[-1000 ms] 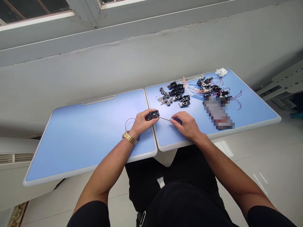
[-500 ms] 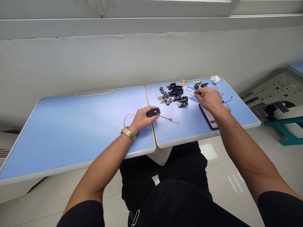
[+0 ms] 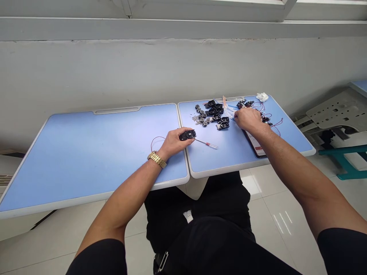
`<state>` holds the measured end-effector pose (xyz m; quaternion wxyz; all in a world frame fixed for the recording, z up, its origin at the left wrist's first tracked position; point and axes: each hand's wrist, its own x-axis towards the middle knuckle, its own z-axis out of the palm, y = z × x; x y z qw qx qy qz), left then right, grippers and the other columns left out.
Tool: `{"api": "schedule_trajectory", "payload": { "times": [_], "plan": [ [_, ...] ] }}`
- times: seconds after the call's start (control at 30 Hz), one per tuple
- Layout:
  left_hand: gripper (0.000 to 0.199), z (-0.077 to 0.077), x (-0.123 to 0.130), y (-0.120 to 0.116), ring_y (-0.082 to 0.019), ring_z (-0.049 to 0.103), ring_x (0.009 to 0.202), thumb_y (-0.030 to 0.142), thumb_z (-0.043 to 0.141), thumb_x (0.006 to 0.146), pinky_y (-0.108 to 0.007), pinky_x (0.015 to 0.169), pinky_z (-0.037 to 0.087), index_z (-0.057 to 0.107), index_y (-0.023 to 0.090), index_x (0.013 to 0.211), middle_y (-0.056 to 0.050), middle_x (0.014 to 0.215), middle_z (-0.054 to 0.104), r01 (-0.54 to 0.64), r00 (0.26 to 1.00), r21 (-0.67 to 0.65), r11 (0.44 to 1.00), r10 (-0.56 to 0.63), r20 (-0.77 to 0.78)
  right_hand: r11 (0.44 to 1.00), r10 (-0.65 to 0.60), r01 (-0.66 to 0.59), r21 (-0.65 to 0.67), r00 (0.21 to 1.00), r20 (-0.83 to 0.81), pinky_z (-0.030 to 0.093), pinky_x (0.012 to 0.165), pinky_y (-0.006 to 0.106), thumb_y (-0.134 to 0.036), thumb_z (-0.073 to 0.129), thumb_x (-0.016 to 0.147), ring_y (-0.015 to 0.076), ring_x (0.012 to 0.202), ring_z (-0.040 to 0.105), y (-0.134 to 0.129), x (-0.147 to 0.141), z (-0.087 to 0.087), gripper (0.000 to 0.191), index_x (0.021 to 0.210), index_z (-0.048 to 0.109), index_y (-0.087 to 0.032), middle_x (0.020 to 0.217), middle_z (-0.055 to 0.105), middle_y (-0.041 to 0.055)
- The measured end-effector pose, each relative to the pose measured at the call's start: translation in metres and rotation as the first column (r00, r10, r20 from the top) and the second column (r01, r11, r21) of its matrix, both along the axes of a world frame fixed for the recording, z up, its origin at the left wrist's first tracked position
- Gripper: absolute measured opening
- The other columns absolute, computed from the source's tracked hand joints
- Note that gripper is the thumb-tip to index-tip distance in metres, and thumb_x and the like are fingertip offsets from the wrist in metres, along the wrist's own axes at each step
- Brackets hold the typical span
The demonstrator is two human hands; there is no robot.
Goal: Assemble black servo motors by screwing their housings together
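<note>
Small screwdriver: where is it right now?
In the head view, the small screwdriver lies on the right blue desk panel, its tip beside the black housing held in the left hand.

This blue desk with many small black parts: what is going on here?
A person sits at the two-part blue desk. Their left hand holds a round black housing, and a red-handled screwdriver lies beside it. Their right hand is at clear tubing, near rows of black housings and a phone.
</note>
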<state>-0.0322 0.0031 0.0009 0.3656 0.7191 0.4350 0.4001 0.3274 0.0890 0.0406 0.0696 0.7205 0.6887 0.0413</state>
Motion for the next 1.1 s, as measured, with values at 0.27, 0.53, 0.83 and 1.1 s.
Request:
{"api": "schedule_trajectory", "payload": {
  "times": [0.27,0.53,0.83,1.1],
  "plan": [
    [0.031,0.001,-0.001,-0.001,-0.021,0.080,0.100,0.030,0.084,0.090,-0.036,0.097,0.064,0.084,0.022,0.120,-0.005,0.111,0.087,-0.007,0.999,-0.017,1.000,0.006,-0.050,0.996,0.021,-0.022,0.083,1.000,0.015,0.049,0.083,0.043,-0.027,0.052,0.106,0.0378,0.117,0.074,-0.025,-0.006,0.025,0.040,0.123,0.087,-0.017,0.130,0.081,0.0198],
    [0.030,0.002,-0.001,-0.002,-0.020,0.080,0.098,0.030,0.083,0.092,-0.036,0.095,0.064,0.083,0.022,0.121,-0.005,0.110,0.087,-0.005,0.998,0.000,1.000,0.005,-0.063,0.925,0.186,-0.095,0.368,0.958,-0.220,0.051,0.081,0.044,-0.030,0.059,0.102,0.0348,0.103,0.077,-0.091,-0.011,0.048,0.031,0.112,0.087,-0.023,0.107,0.084,0.0117],
    [0.032,0.002,0.000,-0.001,-0.021,0.080,0.099,0.032,0.083,0.090,-0.036,0.094,0.063,0.084,0.022,0.120,-0.005,0.110,0.087,-0.002,0.998,-0.001,1.000,0.001,-0.064,0.917,0.338,-0.159,0.365,0.795,-0.503,0.054,0.074,0.037,-0.037,0.068,0.103,0.0237,0.077,0.075,-0.177,-0.039,0.010,0.021,0.100,0.084,-0.024,0.086,0.081,0.0051],
    [0.034,0.000,0.000,0.000,-0.020,0.080,0.101,0.029,0.083,0.090,-0.036,0.097,0.064,0.083,0.021,0.123,-0.005,0.113,0.087,-0.014,0.998,-0.010,1.000,0.013,-0.063,0.949,0.300,-0.198,0.247,0.811,-0.502,0.049,0.072,0.038,-0.036,0.061,0.108,0.0250,0.081,0.075,-0.197,-0.062,-0.028,0.024,0.104,0.081,-0.024,0.092,0.081,0.0061]
  ]
}}
